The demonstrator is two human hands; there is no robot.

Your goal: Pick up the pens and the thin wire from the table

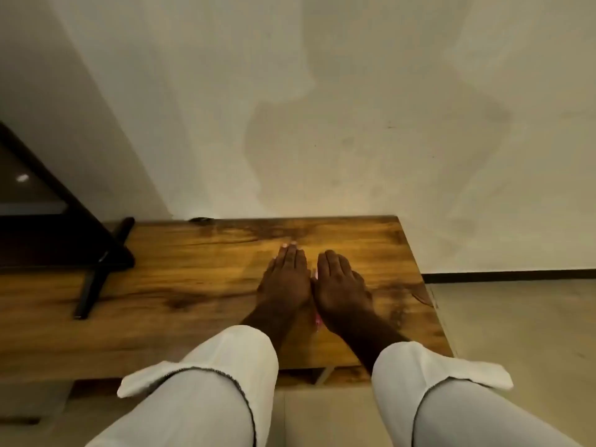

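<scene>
Sleeves point(225, 359) rolled back, both hands flat on bench.

Left hand point(285, 282) and right hand point(340, 285) lie palm-down side by side on the bench point(180, 279), inner edges touching, fingers point(292, 256) straight and together, gripping nothing. A small pink thing point(317, 322) shows in the gap between the wrists, mostly hidden; cannot tell what it is. A black stand point(96, 275) rests on the bench well to the left, with the wall point(354, 124) close behind. Judgement: keep the palms level and pressure even, so whatever lies under them stays put.
</scene>
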